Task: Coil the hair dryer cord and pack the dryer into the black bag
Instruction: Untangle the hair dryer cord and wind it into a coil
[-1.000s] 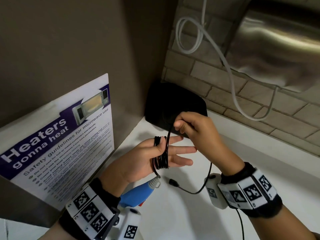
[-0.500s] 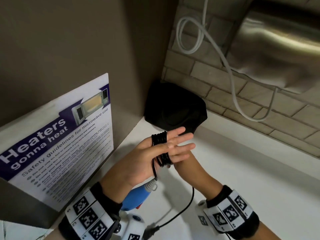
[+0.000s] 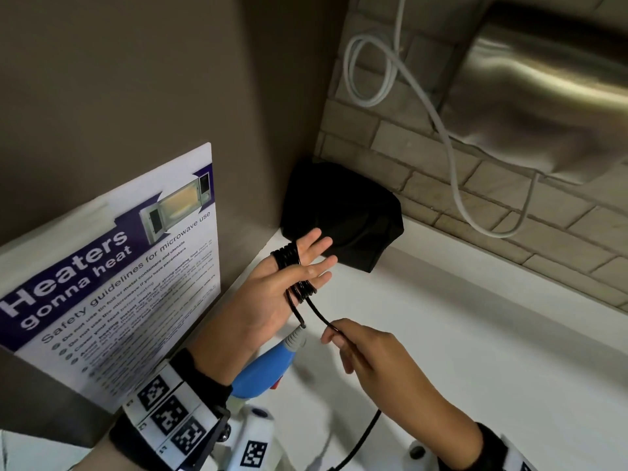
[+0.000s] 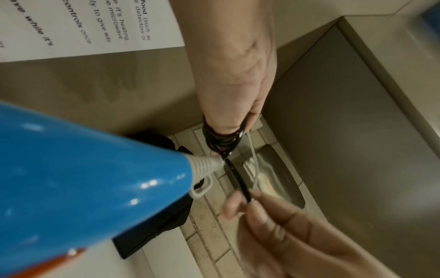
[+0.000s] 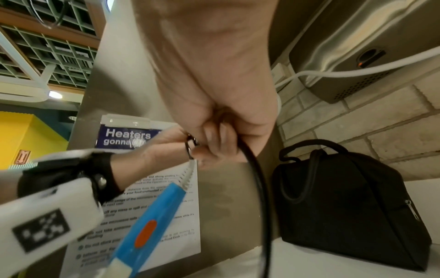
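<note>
So your black bag [image 3: 343, 215] sits zipped-looking in the counter's back corner, its far side lost in shadow. Your hair dryer [image 3: 263, 370] hangs under your left hand [image 3: 272, 297], mostly hidden by the wrist. That hand's fingers are straight, cord [image 3: 294, 273] looped around them. Your right hand [image 3: 370, 355] pinches the cord's loose run; the plug's cut off.

The head camera looks down from above; both wrist cameras sit close, all seeing the cord [image 3: 316, 312].
</note>
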Available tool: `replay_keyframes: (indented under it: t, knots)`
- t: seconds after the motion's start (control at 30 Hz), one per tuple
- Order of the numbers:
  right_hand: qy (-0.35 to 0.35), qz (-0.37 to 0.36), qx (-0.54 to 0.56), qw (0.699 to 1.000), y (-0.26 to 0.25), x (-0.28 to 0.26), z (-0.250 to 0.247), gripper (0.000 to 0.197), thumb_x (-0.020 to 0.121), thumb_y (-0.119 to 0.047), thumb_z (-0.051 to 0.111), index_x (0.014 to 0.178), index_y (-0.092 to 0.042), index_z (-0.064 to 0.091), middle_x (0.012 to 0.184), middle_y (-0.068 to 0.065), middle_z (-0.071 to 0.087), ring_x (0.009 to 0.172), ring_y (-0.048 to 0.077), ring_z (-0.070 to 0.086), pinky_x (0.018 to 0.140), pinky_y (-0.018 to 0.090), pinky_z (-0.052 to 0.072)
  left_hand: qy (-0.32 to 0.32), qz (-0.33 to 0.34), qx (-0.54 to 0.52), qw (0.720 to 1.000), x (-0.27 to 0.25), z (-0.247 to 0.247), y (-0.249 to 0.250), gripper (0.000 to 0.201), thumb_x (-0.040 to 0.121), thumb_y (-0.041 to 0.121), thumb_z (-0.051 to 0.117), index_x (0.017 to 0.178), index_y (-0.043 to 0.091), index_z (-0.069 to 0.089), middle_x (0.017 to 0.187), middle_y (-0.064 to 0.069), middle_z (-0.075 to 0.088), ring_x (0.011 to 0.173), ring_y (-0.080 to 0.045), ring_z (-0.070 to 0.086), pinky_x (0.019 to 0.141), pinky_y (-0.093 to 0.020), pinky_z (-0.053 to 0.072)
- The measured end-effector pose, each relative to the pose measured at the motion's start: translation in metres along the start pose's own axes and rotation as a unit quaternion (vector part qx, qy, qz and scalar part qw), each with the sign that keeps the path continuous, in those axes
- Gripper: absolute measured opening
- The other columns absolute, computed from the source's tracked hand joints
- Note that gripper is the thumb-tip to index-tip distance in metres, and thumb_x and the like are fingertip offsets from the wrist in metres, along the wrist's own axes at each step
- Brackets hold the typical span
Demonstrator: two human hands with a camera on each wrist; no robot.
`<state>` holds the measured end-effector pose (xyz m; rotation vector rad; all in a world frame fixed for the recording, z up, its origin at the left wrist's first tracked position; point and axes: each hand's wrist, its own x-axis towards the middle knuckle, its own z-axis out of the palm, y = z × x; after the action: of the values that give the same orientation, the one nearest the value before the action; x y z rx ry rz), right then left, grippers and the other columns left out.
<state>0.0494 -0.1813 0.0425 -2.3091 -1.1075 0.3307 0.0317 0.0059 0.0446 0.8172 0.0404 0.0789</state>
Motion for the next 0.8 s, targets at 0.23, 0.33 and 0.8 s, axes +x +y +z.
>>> replay_keyframes:
  t: [0.23,0.33,0.8]
  knots:
    - [0.076,-0.008,-0.042,0.996,-0.002,-0.008,-0.018,0.018,0.097,-0.025,0.042,0.091,-0.036,0.054,0.061,-0.014,0.048,0.062,0.012,0.050,0.059,0.025,0.044,0.018,-0.003,0.071,0.997,0.002,0.004,-0.007,0.052,0.094,-0.008,0.039,0.140,0.016,0.040,0.145,-0.010,0.045,0.126,-0.025,0.053,0.102,-0.030,0.044]
    - [0.088,-0.020,-0.060,0.994,-0.006,-0.006,-0.021,0.020,0.091,-0.020,0.043,0.088,-0.033,0.058,0.060,-0.019,0.044,0.061,0.010,0.049,0.058,0.028,0.046,0.026,-0.003,0.140,0.990,0.001,0.007,-0.011,0.053,0.097,-0.003,0.040,0.142,0.023,0.035,0.150,-0.006,0.039,0.127,-0.019,0.052,0.107,-0.031,0.041]
    - [0.188,-0.051,-0.039,0.980,-0.018,0.039,-0.056,0.018,0.081,-0.009,0.067,0.078,-0.027,0.069,0.076,-0.013,0.062,0.080,0.006,0.059,0.067,0.026,0.049,-0.150,-0.101,0.217,0.959,-0.023,0.021,-0.004,0.037,0.096,0.035,0.031,0.118,0.014,0.052,0.098,-0.011,0.074,0.114,-0.021,0.063,0.108,-0.044,0.040]
